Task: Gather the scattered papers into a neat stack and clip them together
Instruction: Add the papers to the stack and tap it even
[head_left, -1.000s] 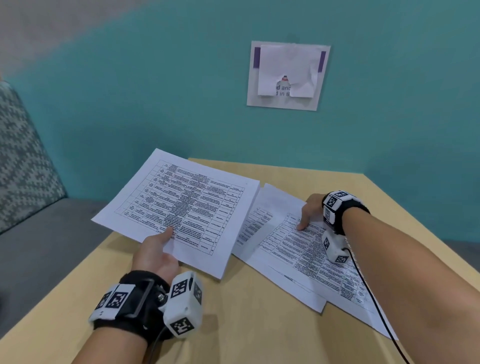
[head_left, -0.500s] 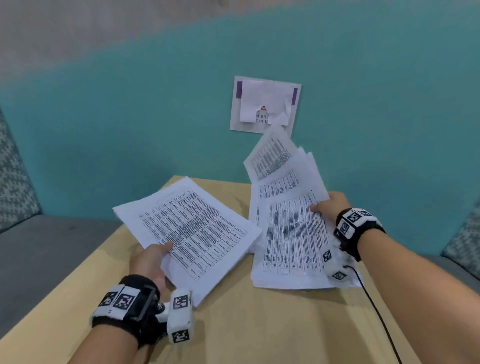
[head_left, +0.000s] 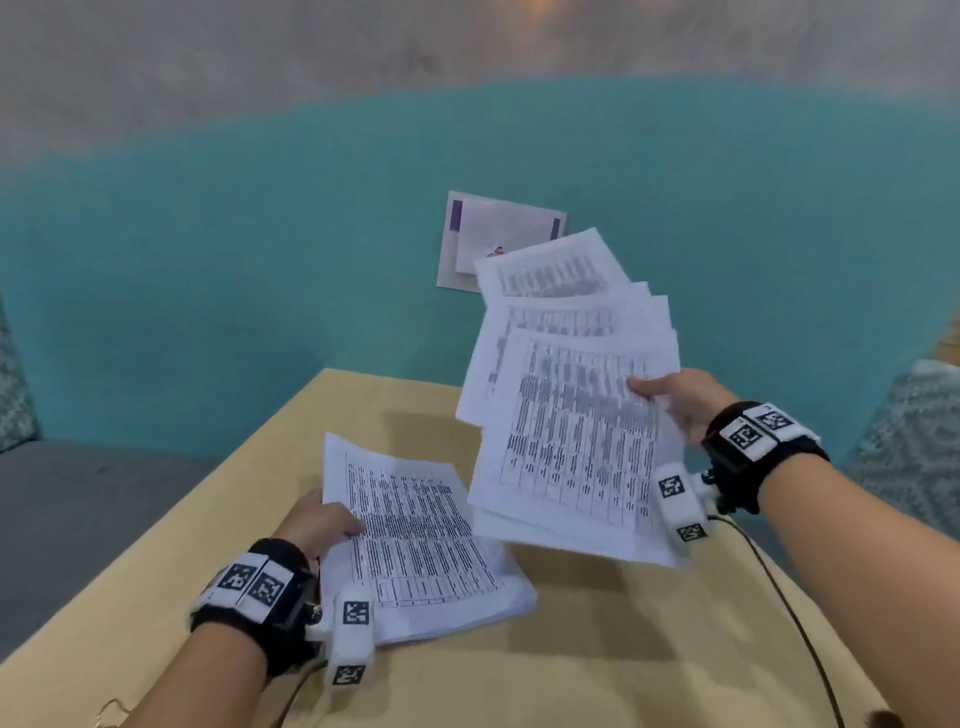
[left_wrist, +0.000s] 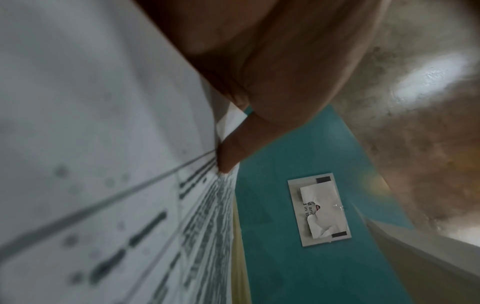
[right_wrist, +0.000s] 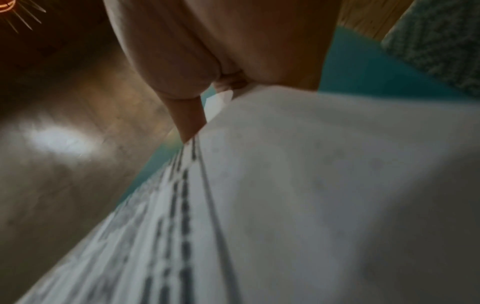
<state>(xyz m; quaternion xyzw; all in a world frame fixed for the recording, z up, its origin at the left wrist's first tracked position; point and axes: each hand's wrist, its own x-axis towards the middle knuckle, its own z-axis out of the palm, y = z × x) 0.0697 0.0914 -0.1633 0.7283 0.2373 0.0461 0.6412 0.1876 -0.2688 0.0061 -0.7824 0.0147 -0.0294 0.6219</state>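
Observation:
My left hand (head_left: 324, 525) pinches the left edge of a small bundle of printed sheets (head_left: 415, 540), thumb on top, with its near end low over the wooden table (head_left: 597, 660). My right hand (head_left: 675, 400) grips the right edge of a fanned bundle of several printed sheets (head_left: 571, 426), lifted off the table and tilted up toward the wall. The two bundles overlap slightly at the middle. In the left wrist view the thumb (left_wrist: 233, 156) presses on the sheet (left_wrist: 103, 164). The right wrist view shows the thumb (right_wrist: 189, 119) on blurred paper (right_wrist: 311, 205). No clip is visible.
A teal wall (head_left: 260, 270) stands behind the table with a taped paper notice (head_left: 493, 234) on it. Patterned cushions sit at the far left (head_left: 13, 395) and right (head_left: 909, 441). A black cable (head_left: 779, 587) runs from my right wrist across the table.
My right hand picked the right-hand papers off the table and raised them, fanned, toward the wall. My left hand turned its bundle and brought it in toward the middle, lower to the table.

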